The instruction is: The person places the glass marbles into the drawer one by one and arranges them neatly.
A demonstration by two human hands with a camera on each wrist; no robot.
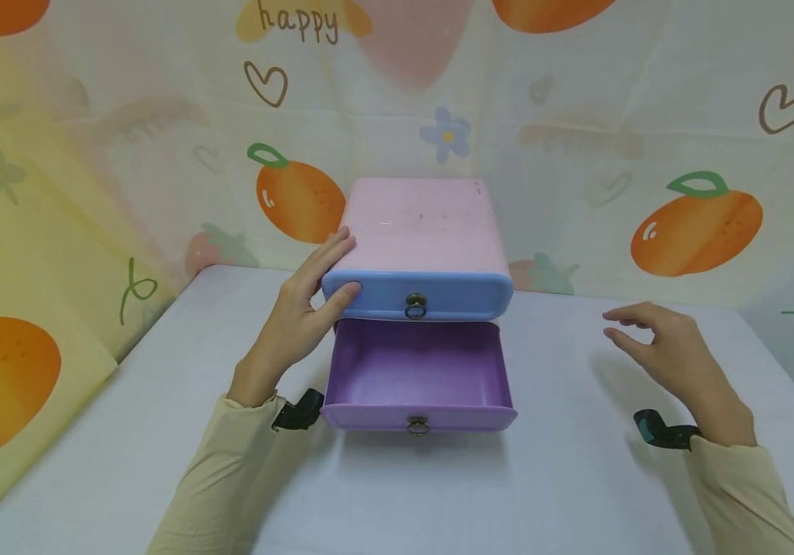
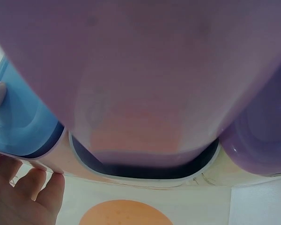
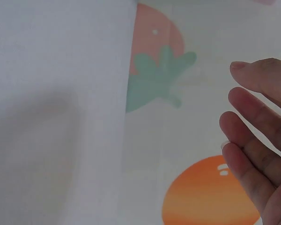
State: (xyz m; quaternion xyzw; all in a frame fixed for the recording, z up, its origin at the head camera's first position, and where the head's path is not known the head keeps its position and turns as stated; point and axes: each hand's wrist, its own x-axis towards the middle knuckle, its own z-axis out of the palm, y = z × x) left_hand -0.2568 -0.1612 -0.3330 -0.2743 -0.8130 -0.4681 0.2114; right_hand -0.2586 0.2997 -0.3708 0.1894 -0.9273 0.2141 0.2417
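A small drawer cabinet [image 1: 421,231] with a pink body stands on the table in the head view. Its blue top drawer [image 1: 376,299] is closed and bears a brass ring pull [image 1: 415,307]. Below, a purple drawer [image 1: 462,362] is pulled out, showing a bare inside. Another purple drawer [image 2: 267,126], closed, shows at the right of the left wrist view. My left hand [image 1: 293,312] holds the cabinet's upper left corner, thumb on the blue front and fingers along the side. Right of the cabinet, my right hand [image 1: 674,351] hovers with loosely bent fingers, holding nothing.
The white table [image 1: 563,478] reaches back to a fabric backdrop [image 1: 550,85] printed with oranges, hearts and strawberries. Yellowish cloth [image 1: 36,254] hangs along the left side. Dark wrist straps [image 1: 300,410] sit at both sleeve cuffs.
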